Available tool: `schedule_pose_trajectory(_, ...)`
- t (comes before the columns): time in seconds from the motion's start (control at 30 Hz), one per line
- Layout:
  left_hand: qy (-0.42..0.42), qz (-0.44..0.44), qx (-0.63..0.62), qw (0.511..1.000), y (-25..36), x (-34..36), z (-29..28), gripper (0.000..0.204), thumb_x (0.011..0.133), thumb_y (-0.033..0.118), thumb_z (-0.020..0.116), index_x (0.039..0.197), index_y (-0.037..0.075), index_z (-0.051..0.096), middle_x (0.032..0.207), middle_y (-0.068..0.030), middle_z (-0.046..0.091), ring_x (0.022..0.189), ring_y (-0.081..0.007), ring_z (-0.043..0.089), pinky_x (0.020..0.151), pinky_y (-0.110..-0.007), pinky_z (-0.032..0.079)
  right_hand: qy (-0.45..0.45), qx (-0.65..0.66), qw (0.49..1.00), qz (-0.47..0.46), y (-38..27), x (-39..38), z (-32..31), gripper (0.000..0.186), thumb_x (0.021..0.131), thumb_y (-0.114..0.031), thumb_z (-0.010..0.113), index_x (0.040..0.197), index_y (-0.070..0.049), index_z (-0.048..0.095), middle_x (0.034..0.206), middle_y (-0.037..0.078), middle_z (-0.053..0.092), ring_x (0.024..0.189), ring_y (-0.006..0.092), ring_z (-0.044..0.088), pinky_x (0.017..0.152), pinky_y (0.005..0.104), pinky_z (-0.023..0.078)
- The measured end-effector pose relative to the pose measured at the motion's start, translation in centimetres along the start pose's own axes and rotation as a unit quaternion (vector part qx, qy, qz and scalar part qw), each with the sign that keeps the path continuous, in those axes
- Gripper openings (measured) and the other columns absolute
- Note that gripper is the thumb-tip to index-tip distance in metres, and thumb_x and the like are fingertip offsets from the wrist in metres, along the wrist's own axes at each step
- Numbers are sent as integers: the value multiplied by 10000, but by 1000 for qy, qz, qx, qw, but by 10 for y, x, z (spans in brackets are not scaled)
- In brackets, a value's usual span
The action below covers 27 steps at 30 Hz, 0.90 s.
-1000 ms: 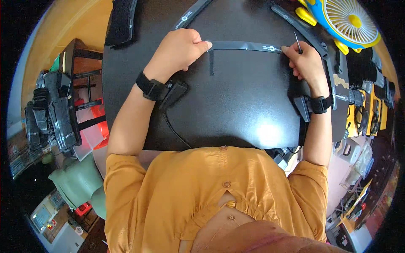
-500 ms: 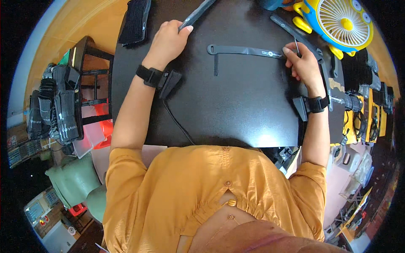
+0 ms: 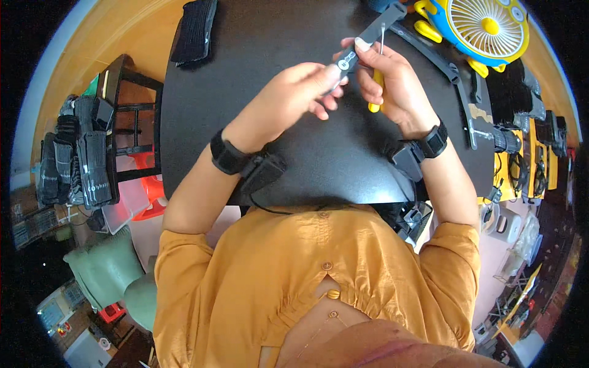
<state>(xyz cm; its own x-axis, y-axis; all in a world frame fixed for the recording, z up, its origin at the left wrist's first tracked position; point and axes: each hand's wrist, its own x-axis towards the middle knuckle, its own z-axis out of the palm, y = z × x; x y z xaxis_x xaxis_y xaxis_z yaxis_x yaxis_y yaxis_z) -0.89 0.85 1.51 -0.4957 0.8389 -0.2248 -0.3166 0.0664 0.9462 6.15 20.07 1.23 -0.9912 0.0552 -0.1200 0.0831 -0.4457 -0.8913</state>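
Note:
A long flat dark strap-like part (image 3: 374, 34) with a round metal fitting at its near end is lifted above the black table (image 3: 257, 55). My left hand (image 3: 288, 101) pinches its near end. My right hand (image 3: 389, 76) also touches that end and grips a small screwdriver with a yellow handle (image 3: 374, 92), its thin metal shaft pointing up. Both wrists wear black bands with black boxes attached.
A blue and yellow small fan (image 3: 485, 27) stands at the table's far right. Another long dark strap (image 3: 438, 61) lies beside it. A black rectangular pad (image 3: 195, 30) lies at the far left. Black gear fills a shelf (image 3: 80, 153) on the left and a yellow rack (image 3: 521, 153) on the right.
My left hand fetched the long dark part from the table's far side and brought it toward me. My right hand came in from the right with the screwdriver to meet it.

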Motion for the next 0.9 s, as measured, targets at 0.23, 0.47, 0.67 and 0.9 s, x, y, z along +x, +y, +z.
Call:
schedule_pose_trajectory(0.23, -163, -42, -145, 975, -12, -7, -16, 405, 1007, 282, 463, 1252, -32, 539, 1037, -61, 614, 871, -134, 589, 725, -245, 472, -81, 82, 992, 47, 9, 2, 3, 333, 997, -246, 511, 1196, 18, 554, 894, 106, 672, 437, 27, 361, 383, 177, 290)
schedule_pose_trajectory(0.47, -88, -18, -176, 980, -23, -2, -29, 341, 985, 186, 524, 1243, -38, 527, 1042, -86, 620, 884, -150, 605, 765, -259, 500, 72, -219, 973, -26, 11, -8, 11, 331, 1024, -328, 446, 1090, -39, 593, 792, 30, 645, 497, 74, 465, 446, 212, 374)
schedule_pose_trajectory(0.67, -7, 62, -303, 951, -29, 3, -30, 314, 1012, 204, 481, 1225, -21, 531, 1076, -95, 621, 966, -187, 619, 883, -295, 503, 16, -430, 890, -150, 29, -19, 16, 188, 986, -214, 508, 991, -53, 605, 753, 75, 630, 676, 202, 628, 620, 326, 494)
schedule_pose_trajectory(0.9, -26, 67, -340, 938, -33, 2, -24, 334, 1012, 240, 484, 1237, -3, 530, 1088, -80, 606, 956, -163, 594, 885, -286, 488, 11, -526, 828, -196, 32, -25, 22, 117, 945, -156, 549, 1015, -84, 608, 793, 140, 624, 730, 346, 634, 630, 404, 505)
